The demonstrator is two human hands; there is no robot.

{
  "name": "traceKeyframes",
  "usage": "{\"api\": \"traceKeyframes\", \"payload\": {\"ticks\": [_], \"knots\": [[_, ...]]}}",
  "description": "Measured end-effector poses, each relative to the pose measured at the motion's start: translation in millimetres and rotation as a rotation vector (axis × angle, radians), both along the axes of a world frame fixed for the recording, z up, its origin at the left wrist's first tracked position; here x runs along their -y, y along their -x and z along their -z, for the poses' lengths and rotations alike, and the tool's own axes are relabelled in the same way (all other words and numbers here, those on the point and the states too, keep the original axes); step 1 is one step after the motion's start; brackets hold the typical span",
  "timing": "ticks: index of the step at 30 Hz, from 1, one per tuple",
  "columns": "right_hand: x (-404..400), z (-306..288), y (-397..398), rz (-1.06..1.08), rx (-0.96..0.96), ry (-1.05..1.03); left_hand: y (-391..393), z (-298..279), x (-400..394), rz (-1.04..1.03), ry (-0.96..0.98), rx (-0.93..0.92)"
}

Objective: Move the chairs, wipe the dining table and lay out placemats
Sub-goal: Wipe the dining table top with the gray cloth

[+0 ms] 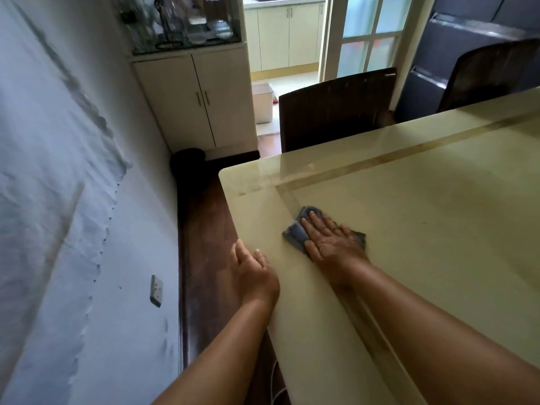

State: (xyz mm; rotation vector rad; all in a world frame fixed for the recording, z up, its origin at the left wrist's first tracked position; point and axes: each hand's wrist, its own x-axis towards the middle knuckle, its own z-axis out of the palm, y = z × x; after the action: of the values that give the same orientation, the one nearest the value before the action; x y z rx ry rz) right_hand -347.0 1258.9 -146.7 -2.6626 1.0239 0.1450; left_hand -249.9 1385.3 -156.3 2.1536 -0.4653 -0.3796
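1. Dining table (423, 229): a glossy cream top with a darker inlaid band near its edges; 1 rounded corner points toward the wall.
2. Right hand (327, 241): laid flat, fingers straight and together, pressing down on the cloth (295, 233) (nothing is curled around it).
3. Cloth: a folded grey-blue rag lying on the table top near the left edge, just inside the inlaid band; part of it shows beyond the fingertips and part on the far side of the palm.
4. Left hand (252, 276): resting at the table's left edge, fingers relaxed and fairly straight, thumb on the top surface; it grasps nothing.
5. Chairs: 1 dark wooden chair (336, 108) stands at the far side of the table, its backrest close to the edge; a second chair (491, 74) stands further right along the same side.
6. Surroundings: a pale wall (73, 200) with a socket (156, 290), a cream cabinet (198, 100) and a dark wooden floor (204, 229).
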Motion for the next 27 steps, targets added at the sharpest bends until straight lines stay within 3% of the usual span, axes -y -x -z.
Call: {"api": "traceKeyframes", "payload": {"ticks": [5, 11, 15, 22, 24, 27], "knots": [[46, 5, -19, 0.113, -0.017, 0.015, -32, -5, 40, 0.155, -0.224, 0.264], [111, 4, -58, 0.347, 0.001, 0.05, -39, 4, 61, 0.224, -0.191, 0.316], [107, 6, -102, 0.526, -0.011, 0.044, -41, 3, 64, 0.232, -0.197, 0.301], [51, 16, -125, 0.056, 0.065, 0.027, -49, 3, 62, 0.264, -0.191, 0.331], [54, 14, -103, 0.032, 0.077, 0.022, -47, 0, 62, 0.267, -0.168, 0.339], [73, 8, -57, 0.167, 0.082, 0.024, -47, -4, 62, 0.278, -0.129, 0.366]]}}
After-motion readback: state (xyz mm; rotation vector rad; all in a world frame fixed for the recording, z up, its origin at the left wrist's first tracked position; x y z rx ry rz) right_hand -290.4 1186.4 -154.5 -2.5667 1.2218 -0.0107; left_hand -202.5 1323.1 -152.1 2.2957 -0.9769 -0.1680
